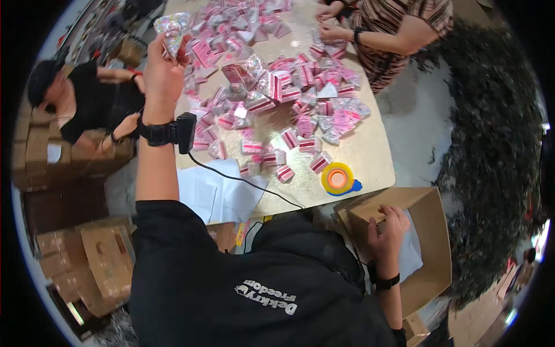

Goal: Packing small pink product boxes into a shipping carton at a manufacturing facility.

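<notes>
Nearest the body, the right hand (388,228) rested on the rim of an open cardboard box (430,243) beside the desk (370,153), its grip curled loosely over the edge with white paper lying inside. Farther out, the left hand (162,72) was raised, its grip pinched shut on a glittery, wedge-shaped packet (172,28). Beyond lay a heap of similar pink-and-red striped packets (289,87) on the pale desk, with a round yellow tape dispenser (339,178) near its edge.

Glittery clear wedge-shaped packet (171,30), held aloft at eleven o'clock, tilted point-down, open brown cardboard box (430,243) at four o'clock, white sheets inside
</notes>
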